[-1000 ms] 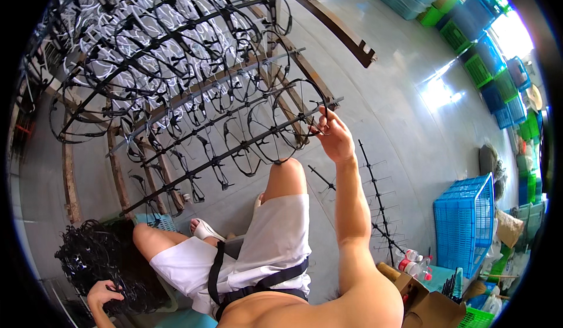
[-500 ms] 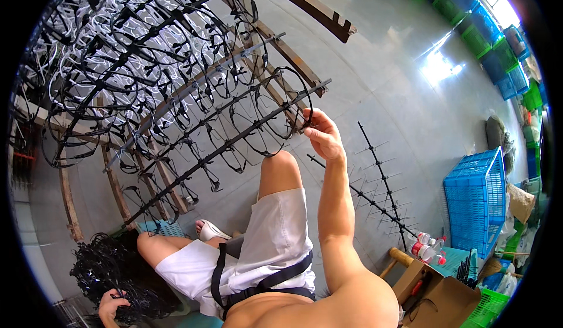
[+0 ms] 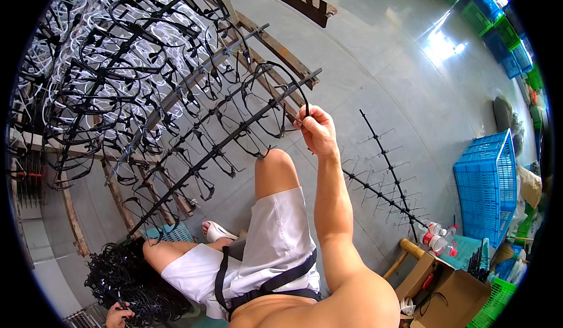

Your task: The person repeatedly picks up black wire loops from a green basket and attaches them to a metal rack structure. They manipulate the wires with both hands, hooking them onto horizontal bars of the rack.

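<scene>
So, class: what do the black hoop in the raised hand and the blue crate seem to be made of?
Black hoop, pinched by the right hand: probably moulded plastic, thin, uniformly black and matte. Blue crate: plastic, judging by its saturated colour and moulded lattice walls.

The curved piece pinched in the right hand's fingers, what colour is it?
Black, seen in the head view: the curved piece in the right hand.

Rack of rods is leaning ahead and to the left, hoops hanging along every rod. Right hand is sitting at the rack's right end, touching the outermost hoop. Two loose rods are lying on the floor to the right of the raised knee. Crate is standing further right; cardboard box is sitting nearer, below it. Left hand is resting in the pile of hoops at lower left.
</scene>
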A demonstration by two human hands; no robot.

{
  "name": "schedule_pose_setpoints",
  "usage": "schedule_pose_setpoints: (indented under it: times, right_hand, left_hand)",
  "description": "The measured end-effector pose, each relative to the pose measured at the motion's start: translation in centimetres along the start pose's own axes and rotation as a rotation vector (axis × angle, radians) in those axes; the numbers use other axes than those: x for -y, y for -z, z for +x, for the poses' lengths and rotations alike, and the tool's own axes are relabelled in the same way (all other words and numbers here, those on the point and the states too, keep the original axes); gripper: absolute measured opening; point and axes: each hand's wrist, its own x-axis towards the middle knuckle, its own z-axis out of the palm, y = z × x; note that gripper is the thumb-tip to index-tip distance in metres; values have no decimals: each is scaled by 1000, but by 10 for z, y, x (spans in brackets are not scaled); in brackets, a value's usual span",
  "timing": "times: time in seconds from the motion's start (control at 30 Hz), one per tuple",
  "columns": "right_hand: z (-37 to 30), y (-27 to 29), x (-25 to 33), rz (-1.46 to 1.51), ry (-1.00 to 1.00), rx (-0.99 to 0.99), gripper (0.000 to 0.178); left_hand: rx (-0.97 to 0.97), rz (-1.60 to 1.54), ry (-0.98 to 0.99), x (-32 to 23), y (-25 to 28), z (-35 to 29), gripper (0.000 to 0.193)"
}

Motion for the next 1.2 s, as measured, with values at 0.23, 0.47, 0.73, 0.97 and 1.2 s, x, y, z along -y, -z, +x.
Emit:
schedule_pose_setpoints:
  times: [0.23,0.47,0.73,0.97,1.2]
  right_hand:
    - [-6,-22,-3,-49,161,-286,10]
    - [-6,-29,-12,68,165,-154,43]
    - [-31,-86,9,-967,456,-638,26]
    - [-163,-276,-60,-745,-29,780,37]
    - [-171,-271,-62,-676,-347,587,14]
  left_hand:
    - [-44,-47,-40,-1,11,-12,38]
    - [-103,-276,-153,48,5,-29,42]
    - [-54,-903,-827,0,-78,-58,38]
    - [93,-1254,-1005,-131,-253,-35,47]
    - [971,-1538,-1025,-147,-262,-24,36]
